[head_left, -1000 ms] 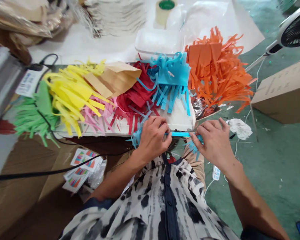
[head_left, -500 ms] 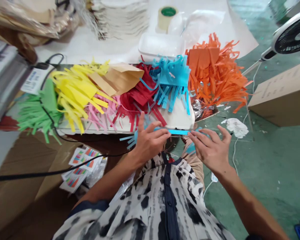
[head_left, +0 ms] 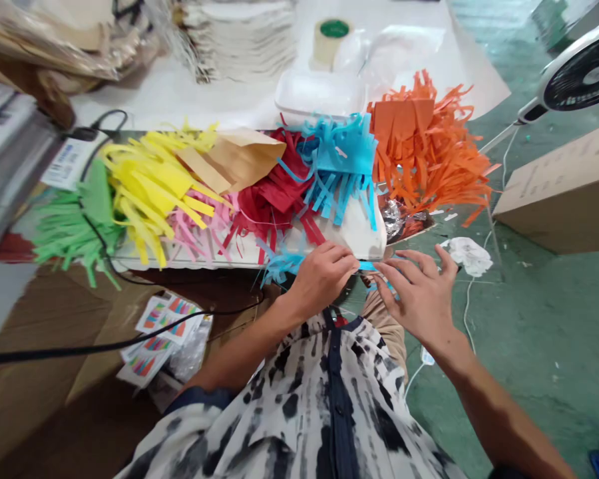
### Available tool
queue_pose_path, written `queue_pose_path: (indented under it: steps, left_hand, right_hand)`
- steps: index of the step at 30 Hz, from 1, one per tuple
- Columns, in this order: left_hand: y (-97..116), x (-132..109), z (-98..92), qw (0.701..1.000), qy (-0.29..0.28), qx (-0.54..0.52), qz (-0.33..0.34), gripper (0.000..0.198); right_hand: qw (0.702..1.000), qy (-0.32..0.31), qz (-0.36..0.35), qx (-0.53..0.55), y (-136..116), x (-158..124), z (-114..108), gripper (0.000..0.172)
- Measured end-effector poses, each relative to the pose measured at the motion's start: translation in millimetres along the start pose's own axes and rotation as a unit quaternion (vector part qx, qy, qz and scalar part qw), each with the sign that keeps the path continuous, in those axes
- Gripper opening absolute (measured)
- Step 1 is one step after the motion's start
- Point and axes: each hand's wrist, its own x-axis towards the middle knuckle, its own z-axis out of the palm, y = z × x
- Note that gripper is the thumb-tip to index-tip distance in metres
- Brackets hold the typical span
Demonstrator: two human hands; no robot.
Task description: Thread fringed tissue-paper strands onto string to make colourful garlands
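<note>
Between my hands is a blue fringed paper tassel [head_left: 282, 266], its uncut band showing as a narrow strip at the fingertips. My left hand [head_left: 324, 273] is closed on the band, with loose fringe spilling out to its left. On the other end, my right hand [head_left: 416, 286] pinches the band between thumb and forefinger, its other fingers raised. Along the table edge lie a blue fringe stack [head_left: 344, 159], a dark red fringe [head_left: 274, 189], a yellow fringe [head_left: 152, 179], a green fringe [head_left: 80, 219], a pink fringe [head_left: 199, 226] and an orange fringe [head_left: 424, 146].
Behind the fringes are a white foam tray [head_left: 319, 93], a tape roll [head_left: 329, 46] and a stack of white sheets [head_left: 244, 40]. A fan [head_left: 584, 73] and a cardboard box [head_left: 559, 193] stand at right. A black cable [head_left: 130, 342] crosses at left above printed cards [head_left: 164, 326].
My left hand has moved right along the blue band, closer to my right hand, and its fingers have curled in. The right hand has stayed nearly in place.
</note>
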Motion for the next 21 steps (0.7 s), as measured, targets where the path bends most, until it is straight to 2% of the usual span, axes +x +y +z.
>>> queue_pose_path:
  steps: [2,7,13,17,21]
  left_hand:
    - [-5,0,0.8,1.000,-0.004,0.001,0.001,0.019]
    - [-6,1,0.0,0.999,-0.019,0.045,0.008,0.021]
    - [-4,-4,-6.7,0.992,0.002,0.109,-0.069,0.019]
    - [-4,-5,-15.0,0.987,-0.007,0.115,-0.111,0.022]
    - [-7,-2,-22.6,0.983,-0.027,0.121,-0.135,0.024]
  right_hand:
    - [0.999,0.018,0.003,0.033,3,3,5,0.013]
    - [0.998,0.002,0.012,0.064,9,11,11,0.013]
    - [0.997,-0.031,0.044,0.063,9,14,12,0.014]
    - [0.994,-0.044,0.068,0.073,8,18,9,0.014]
    - [0.995,-0.049,0.083,0.037,2,24,5,0.015]
